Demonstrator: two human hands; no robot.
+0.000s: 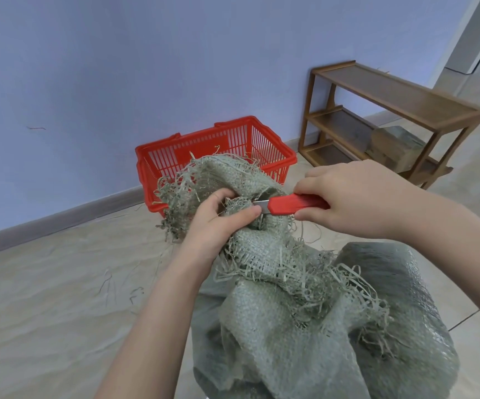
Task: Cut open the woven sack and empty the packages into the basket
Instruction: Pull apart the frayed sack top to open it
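Pale blue wall [118,67], grey skirting, beige tiled floor [46,298]. Red plastic basket [198,152] sits on the floor against the wall, upright, mouth up. Wooden three-tier shelf rack [405,102] stands to its right, near but apart. A wrapped bundle [397,145] lies on a lower tier; can't tell what it is.

Green woven sack [290,341] is in the foreground, between camera and basket, crumpled, with its edges badly frayed. Its top end is lifted and overlaps the basket's front wall in view; can't tell whether they touch. The lower right part of the sack bulges. Contents are hidden by the fabric.

Left hand [218,223]: fingers and thumb are curled round a bunched knot of sack fabric near the top, clamping it tight.

Right hand [356,197]: wrapped round the handle of a red utility knife [296,204], fingers over the top, thumb underneath. The knife is roughly level and points left. Its blade [260,202] is extended, with the tip at the bunched fabric just beside the left thumb, touching or nearly so.

Loose green strands [109,286] are scattered on the floor left of the sack, and more hang off its torn edges.
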